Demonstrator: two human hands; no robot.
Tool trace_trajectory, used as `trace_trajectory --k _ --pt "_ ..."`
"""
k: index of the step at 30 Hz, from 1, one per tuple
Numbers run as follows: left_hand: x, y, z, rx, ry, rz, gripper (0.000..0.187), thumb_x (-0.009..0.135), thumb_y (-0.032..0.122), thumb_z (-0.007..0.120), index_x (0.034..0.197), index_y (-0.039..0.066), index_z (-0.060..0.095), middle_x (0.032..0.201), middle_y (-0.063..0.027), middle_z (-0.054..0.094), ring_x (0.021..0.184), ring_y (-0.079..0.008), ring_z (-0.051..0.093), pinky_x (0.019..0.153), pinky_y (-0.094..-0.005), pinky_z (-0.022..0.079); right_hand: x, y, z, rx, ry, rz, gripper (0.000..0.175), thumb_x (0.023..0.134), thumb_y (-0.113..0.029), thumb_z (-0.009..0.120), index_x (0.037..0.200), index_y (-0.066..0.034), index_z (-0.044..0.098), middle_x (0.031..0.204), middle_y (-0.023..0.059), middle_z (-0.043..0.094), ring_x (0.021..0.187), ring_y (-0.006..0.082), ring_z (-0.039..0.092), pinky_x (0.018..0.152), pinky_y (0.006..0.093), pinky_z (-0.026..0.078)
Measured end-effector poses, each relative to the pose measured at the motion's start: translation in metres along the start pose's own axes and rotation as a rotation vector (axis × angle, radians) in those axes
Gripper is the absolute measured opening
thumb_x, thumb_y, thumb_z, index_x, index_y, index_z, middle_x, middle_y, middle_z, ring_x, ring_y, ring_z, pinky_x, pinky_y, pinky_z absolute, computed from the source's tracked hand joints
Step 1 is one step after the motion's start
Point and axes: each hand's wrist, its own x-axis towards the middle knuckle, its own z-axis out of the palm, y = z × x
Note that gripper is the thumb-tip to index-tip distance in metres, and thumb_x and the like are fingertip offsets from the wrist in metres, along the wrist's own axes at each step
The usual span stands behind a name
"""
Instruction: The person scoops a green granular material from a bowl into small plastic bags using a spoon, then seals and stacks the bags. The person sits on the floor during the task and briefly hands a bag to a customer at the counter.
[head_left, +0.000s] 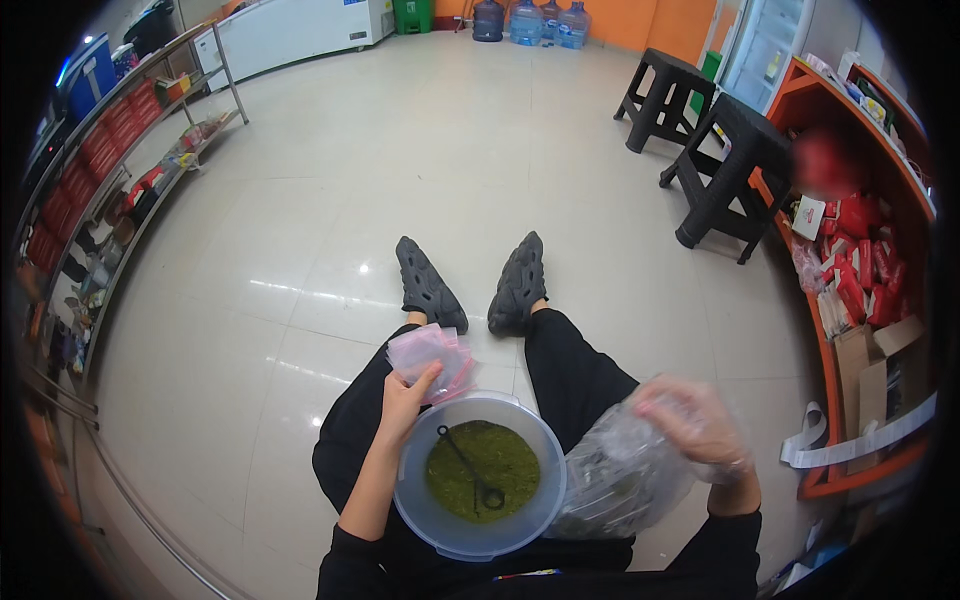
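Observation:
My left hand (409, 394) holds a fanned stack of small clear zip bags with pink edges (431, 356), the thumb on top. Just below it, a translucent plastic tub (405, 480) sits in my lap between my thighs. Finely chopped green material (517, 457) fills its bottom. A dark long-handled spoon or scoop with a ring end (469, 469) lies on that material, leaning toward the far left rim. To the tub's right, my right hand (694, 424) is motion-blurred at a large clear plastic bag (622, 480), with film around the fingers and wrist. Its exact grip is unclear.
Black stools (731, 169) stand ahead right, beside an orange shelf (821, 360) with red packets (862, 262) and a curling paper strip (862, 450). A metal rack (150, 195) lines the left. Large water bottles (526, 22) and a white chest freezer (292, 30) are at the back.

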Motion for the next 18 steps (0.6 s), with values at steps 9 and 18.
trace_trajectory --k 9,18 --pt "-0.007 -0.013 0.005 -0.148 0.002 -0.064 0.043 0.089 0.024 0.072 0.116 -0.006 0.060 0.110 -0.0085 0.066 0.099 -0.0131 0.061 0.089 -0.0276 0.046 -0.010 -0.027 -0.054 -0.170 0.890 -0.364 0.014 0.095 -0.014 0.055 0.092 0.0001 0.058 0.080 0.0023 0.054 0.072 0.0084 0.049 0.067 0.0237 0.039" --pt "-0.026 -0.019 0.014 -0.254 0.148 0.002 0.041 0.090 0.022 0.070 0.121 -0.004 0.058 0.115 -0.0087 0.064 0.105 -0.0146 0.059 0.094 -0.0298 0.044 0.128 -0.033 -0.063 0.502 1.261 -0.826 0.012 0.095 -0.017 0.063 0.098 -0.0051 0.065 0.078 -0.0045 0.058 0.054 -0.0026 0.040 0.043 0.0171 0.027"
